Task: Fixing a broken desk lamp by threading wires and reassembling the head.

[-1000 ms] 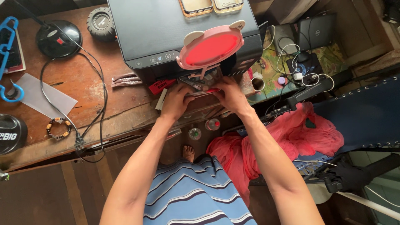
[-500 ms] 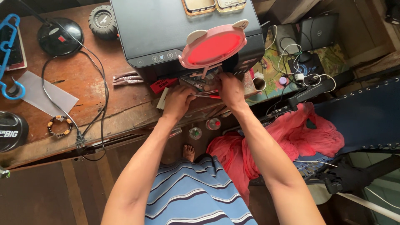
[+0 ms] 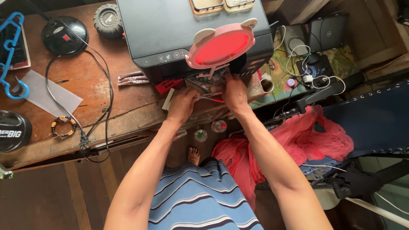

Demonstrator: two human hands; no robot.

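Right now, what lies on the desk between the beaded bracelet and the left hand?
In the head view, a black power cable with its plug crosses the wooden desk between the beaded bracelet and the left hand.

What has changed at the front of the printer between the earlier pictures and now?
Very little. The right hand moved slightly up, toward the printer, its fingers now under the pink round lid. The left hand stayed on the glossy sheets at the printer's front. The lid, cable and bracelet did not move.
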